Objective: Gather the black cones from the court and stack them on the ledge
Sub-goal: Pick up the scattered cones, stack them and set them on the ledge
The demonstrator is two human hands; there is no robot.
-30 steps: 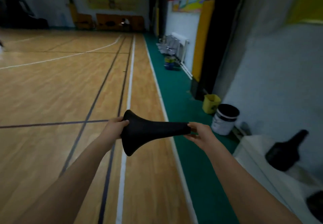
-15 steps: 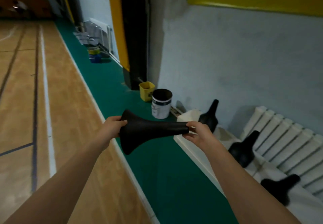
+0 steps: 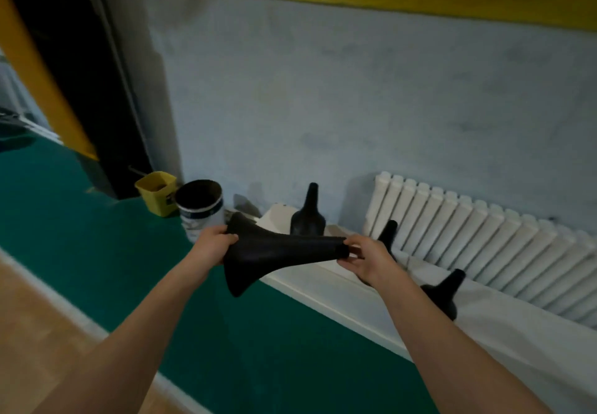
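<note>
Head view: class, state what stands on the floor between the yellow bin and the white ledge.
In the head view, a dark-rimmed white bucket stands between the yellow bin and the ledge, beside the bin.

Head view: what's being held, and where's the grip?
A black cone, lying sideways between both hands. The left hand has its grip on the flared base rim, and the right hand pinches the narrow tip.

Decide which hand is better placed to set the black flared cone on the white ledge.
Right hand, probably: it pinches the cone by its tip over the ledge; the left hand grips the base off it.
</note>
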